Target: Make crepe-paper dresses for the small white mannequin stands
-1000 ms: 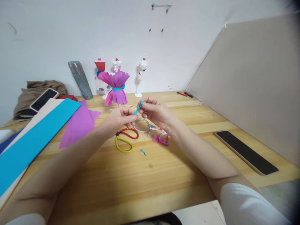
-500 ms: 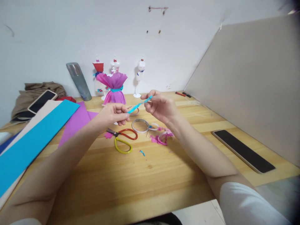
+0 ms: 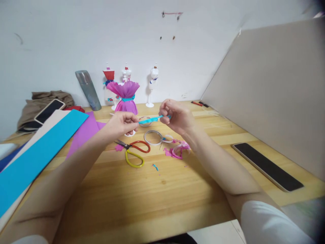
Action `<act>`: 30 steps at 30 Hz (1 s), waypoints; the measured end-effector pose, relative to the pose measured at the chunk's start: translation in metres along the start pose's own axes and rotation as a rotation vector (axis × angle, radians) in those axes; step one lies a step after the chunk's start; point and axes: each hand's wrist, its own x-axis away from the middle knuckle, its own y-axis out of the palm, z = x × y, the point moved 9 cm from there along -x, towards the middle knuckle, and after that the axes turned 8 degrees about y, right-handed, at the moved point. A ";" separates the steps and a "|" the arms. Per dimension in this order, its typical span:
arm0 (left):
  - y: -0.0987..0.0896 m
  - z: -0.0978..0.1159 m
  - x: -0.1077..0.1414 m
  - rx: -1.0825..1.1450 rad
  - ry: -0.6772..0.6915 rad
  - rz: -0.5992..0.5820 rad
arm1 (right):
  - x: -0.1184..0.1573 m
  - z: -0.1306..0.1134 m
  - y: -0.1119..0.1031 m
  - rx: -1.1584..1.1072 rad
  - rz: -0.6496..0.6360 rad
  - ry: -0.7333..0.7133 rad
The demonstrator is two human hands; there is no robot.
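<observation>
A thin blue paper strip point(image 3: 151, 120) stretches between my two hands above the table. My left hand point(image 3: 125, 122) pinches its left end between thumb and fingers. At the other end, my right hand point(image 3: 177, 117) grips the strip with its fingertips. Behind my left hand stands a small mannequin in a pink-purple paper dress point(image 3: 125, 98) with a blue band at its waist. Below the hands lie scissors point(image 3: 134, 152) with one red and one yellow handle, a roll of tape point(image 3: 153, 137) and pink paper scraps point(image 3: 177, 150).
Blue paper point(image 3: 43, 156) and purple paper point(image 3: 82, 134) lie on the left, near a phone point(image 3: 50, 111) and a leaning flask point(image 3: 88, 90). Other small mannequins point(image 3: 151, 86) stand by the wall. A long black-topped device point(image 3: 267, 166) rests at right, beside a grey partition point(image 3: 274, 91).
My right hand has turned and closed its fingers more on the strip, whose right end is now lower, so it runs nearly level. My left hand still holds its end.
</observation>
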 end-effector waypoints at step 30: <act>-0.006 0.020 0.008 -0.223 0.088 -0.126 | 0.030 0.034 0.070 0.978 -0.405 -0.112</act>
